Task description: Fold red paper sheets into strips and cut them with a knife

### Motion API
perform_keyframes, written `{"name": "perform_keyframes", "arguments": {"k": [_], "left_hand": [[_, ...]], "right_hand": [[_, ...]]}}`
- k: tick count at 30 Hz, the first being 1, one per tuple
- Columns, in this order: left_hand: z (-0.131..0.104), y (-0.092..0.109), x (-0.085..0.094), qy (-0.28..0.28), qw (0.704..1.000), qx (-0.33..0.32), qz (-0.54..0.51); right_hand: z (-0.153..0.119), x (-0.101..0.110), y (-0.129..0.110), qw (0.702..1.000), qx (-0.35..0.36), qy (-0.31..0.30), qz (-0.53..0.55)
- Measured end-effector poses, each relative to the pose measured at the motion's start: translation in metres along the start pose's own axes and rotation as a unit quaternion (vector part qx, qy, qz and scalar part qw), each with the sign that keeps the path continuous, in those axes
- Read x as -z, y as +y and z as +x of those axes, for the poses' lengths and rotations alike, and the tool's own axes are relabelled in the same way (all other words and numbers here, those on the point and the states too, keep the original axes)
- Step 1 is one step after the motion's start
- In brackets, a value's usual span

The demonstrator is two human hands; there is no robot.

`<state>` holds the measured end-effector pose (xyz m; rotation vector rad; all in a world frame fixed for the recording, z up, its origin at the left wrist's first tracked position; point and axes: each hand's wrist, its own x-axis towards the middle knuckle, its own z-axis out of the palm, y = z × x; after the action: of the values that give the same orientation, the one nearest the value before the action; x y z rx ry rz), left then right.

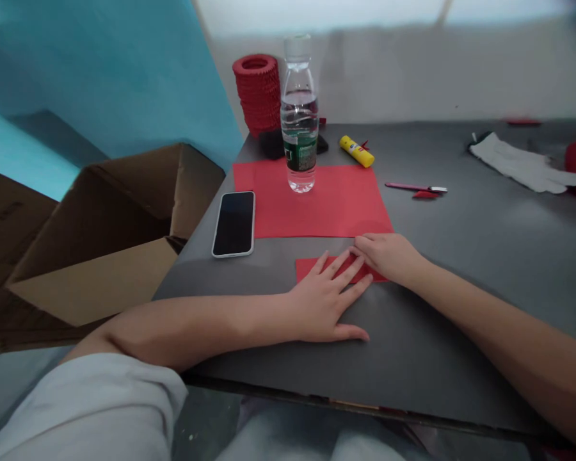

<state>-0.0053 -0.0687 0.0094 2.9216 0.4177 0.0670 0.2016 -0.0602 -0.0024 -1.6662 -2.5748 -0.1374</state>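
A narrow strip of folded-looking red paper [305, 267] lies on the grey table near its front edge. My left hand [327, 298] rests flat across it, fingers spread and thumb out to the right, covering much of the strip. At the strip's right end, my right hand [388, 256] has its fingers curled together and pressed onto the paper; their tips are partly hidden. Just beyond both hands is a larger red paper sheet [326, 211], with a clear water bottle [299, 121] standing upright on it.
A phone [234, 224] lies left of the sheet. Behind are a stack of red paper rings [259, 96] and a yellow glue stick [356, 152]. To the right are a pink pen-like tool [415, 187] and white glove [523, 163]. An open cardboard box [96, 275] stands left.
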Motion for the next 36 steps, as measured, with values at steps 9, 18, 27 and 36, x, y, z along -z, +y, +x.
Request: {"name": "perform_keyframes", "arguments": {"k": [9,18,27,36], "left_hand": [[0.0,0.001,0.0,-0.018,1.0,0.024,-0.01],[0.0,0.001,0.0,-0.015,0.999,0.028,-0.023],[0.001,0.001,-0.003,-0.005,0.999,0.039,-0.016],[0.0,0.001,-0.005,-0.001,0.999,0.04,-0.013]], "right_hand": [[-0.007,0.012,0.015,0.998,-0.025,0.0,0.06],[-0.017,0.034,0.048,0.968,0.0,-0.141,0.21],[-0.013,0.035,0.043,0.97,0.018,-0.149,0.19],[-0.026,0.032,0.038,0.973,-0.01,-0.111,0.202]]}}
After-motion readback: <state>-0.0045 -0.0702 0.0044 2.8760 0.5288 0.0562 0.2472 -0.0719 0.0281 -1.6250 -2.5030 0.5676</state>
